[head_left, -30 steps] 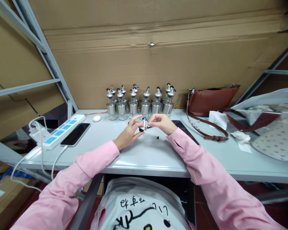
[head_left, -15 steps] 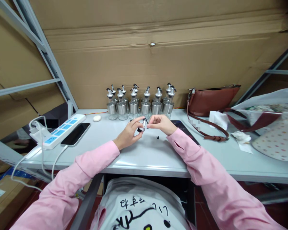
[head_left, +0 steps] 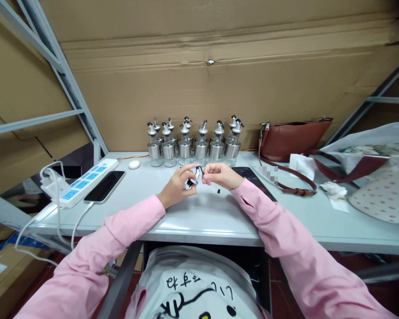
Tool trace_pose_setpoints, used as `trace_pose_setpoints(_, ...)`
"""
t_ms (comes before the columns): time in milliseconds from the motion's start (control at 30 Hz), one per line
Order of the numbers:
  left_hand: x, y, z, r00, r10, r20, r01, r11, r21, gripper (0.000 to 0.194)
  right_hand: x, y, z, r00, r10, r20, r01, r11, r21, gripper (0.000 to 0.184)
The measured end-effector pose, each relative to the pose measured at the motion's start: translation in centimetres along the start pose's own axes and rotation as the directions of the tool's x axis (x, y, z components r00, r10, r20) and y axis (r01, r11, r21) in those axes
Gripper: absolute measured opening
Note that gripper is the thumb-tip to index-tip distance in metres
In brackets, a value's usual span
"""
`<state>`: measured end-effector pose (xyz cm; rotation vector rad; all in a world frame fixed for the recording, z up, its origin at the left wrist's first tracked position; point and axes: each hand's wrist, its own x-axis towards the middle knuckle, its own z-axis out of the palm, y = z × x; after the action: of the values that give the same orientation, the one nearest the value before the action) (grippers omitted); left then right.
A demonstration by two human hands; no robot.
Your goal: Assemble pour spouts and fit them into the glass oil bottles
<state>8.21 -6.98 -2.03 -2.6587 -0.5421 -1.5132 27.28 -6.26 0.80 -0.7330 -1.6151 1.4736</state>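
My left hand (head_left: pixel 178 186) pinches a small white and black pourer cap (head_left: pixel 192 181) just above the grey table (head_left: pixel 202 217). My right hand (head_left: pixel 219 174) is closed at the cap's right side, its fingertips on a thin dark part at the cap's top. Both hands meet at the table's middle. A tiny black piece (head_left: pixel 218 191) lies on the table just under my right hand. Behind my hands stands a row of several glass bottles (head_left: pixel 193 146) with the same kind of pourer caps.
A blue and white power strip (head_left: pixel 86 179) and a black phone (head_left: pixel 104 186) lie at the left. Another phone (head_left: pixel 252 177) lies by my right wrist. A brown bag (head_left: pixel 292 137), tissues (head_left: pixel 332 190) and a dotted pouch (head_left: pixel 382 195) sit at the right. Cardboard backs the table.
Both hands drew slightly closer together and lower. My right hand's fingers closed in on the cap's top, and the cap tilted in my left hand.
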Motion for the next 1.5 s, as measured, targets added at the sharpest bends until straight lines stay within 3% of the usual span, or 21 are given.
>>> trace_pose_setpoints(133,0.0,0.0,0.0,0.999,-0.006,-0.052,0.004,0.999,-0.038,0.025,0.0,0.6,0.0,0.995,0.027,0.093,-0.05,0.965,0.256,0.037)
trace_pose_setpoints(333,0.0,0.3,0.0,0.998,0.022,-0.054,-0.025,0.998,-0.052,0.026,-0.2,1.1,-0.1,0.949,0.084,0.305,-0.196,0.912,0.36,0.029)
trace_pose_setpoints(467,-0.1,0.3,0.1,0.997,0.037,-0.07,-0.043,0.995,-0.093,0.027,-0.3,1.2,-0.1,0.916,0.098,0.388,-0.255,0.889,0.379,0.03)
trace_pose_setpoints(1133,-0.1,0.6,0.1,0.999,-0.014,-0.038,0.009,0.993,-0.122,0.026,-0.1,1.6,0.6,0.962,-0.007,0.274,-0.083,0.946,0.314,0.026)
trace_pose_setpoints(1500,0.0,0.5,0.1,1.0,0.006,-0.013,-0.007,0.997,-0.081,0.025,0.0,1.8,0.3,0.955,0.028,0.296,-0.11,0.959,0.263,0.03)
